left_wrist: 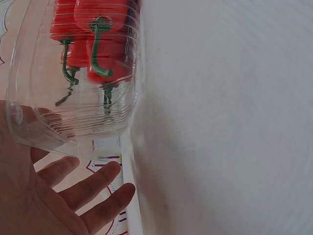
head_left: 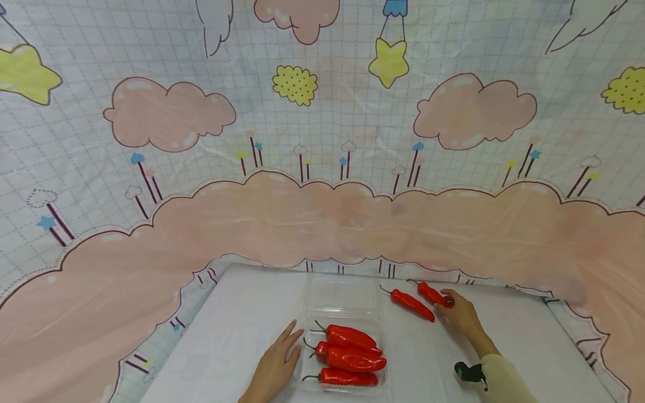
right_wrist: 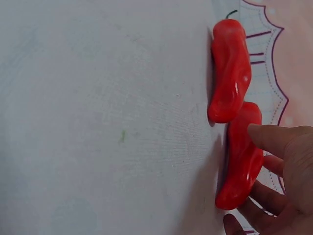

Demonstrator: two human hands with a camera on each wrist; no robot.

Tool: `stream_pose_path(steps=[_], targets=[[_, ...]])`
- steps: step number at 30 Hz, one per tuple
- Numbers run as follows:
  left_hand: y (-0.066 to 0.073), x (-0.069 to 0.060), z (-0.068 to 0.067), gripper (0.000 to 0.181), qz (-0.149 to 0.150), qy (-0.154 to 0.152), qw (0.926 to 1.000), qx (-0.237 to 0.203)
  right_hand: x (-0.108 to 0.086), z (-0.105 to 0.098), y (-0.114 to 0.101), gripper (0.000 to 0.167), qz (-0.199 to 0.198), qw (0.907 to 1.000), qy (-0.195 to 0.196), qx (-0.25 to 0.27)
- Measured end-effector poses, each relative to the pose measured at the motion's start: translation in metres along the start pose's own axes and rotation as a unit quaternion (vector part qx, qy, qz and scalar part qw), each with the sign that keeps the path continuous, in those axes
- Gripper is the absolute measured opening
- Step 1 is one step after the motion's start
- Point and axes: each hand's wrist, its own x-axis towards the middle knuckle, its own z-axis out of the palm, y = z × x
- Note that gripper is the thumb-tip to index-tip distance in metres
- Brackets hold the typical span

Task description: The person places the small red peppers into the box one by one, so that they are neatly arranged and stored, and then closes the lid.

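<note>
A clear plastic container (head_left: 381, 330) holds several red peppers (head_left: 355, 359) with green stems, lying side by side. My left hand (head_left: 274, 361) is at the container's left side, its fingers spread; in the left wrist view the thumb is partly seen through the clear wall. At the back right, my right hand (head_left: 462, 316) has its thumb and fingers around the lower end of a red pepper (right_wrist: 243, 152) on the table. A second loose red pepper (head_left: 412, 305) lies just to its left, not touched by the hand.
The container's clear lid (head_left: 342, 295) lies folded back behind it. A white table (head_left: 221, 330) bears everything, and a patterned cloth (head_left: 322, 218) hangs behind it. A dark device (head_left: 468, 372) sits at the right sleeve.
</note>
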Motion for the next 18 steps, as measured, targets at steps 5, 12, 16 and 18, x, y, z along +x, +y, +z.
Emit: stream_pose_path(steps=[5,12,16,18], targets=[[-0.0002,-0.0002,0.0005,0.037,-0.008,-0.005,0.9999,-0.006,0.0024,-0.0003,0.0036,0.057,-0.001,1.0,-0.003,0.003],[0.0006,-0.0005,0.0006,0.037,-0.002,-0.004,1.0,-0.005,0.0009,-0.0003,0.0031,0.051,-0.002,1.0,-0.001,-0.002],[0.0006,-0.0005,0.0005,0.037,-0.003,-0.001,1.0,-0.006,-0.0003,-0.0005,0.0023,0.051,-0.002,1.0,0.0,-0.003],[0.0005,-0.0005,0.0007,0.037,-0.004,-0.001,1.0,-0.006,-0.0009,-0.0006,0.0016,0.051,0.006,1.0,-0.006,-0.004]])
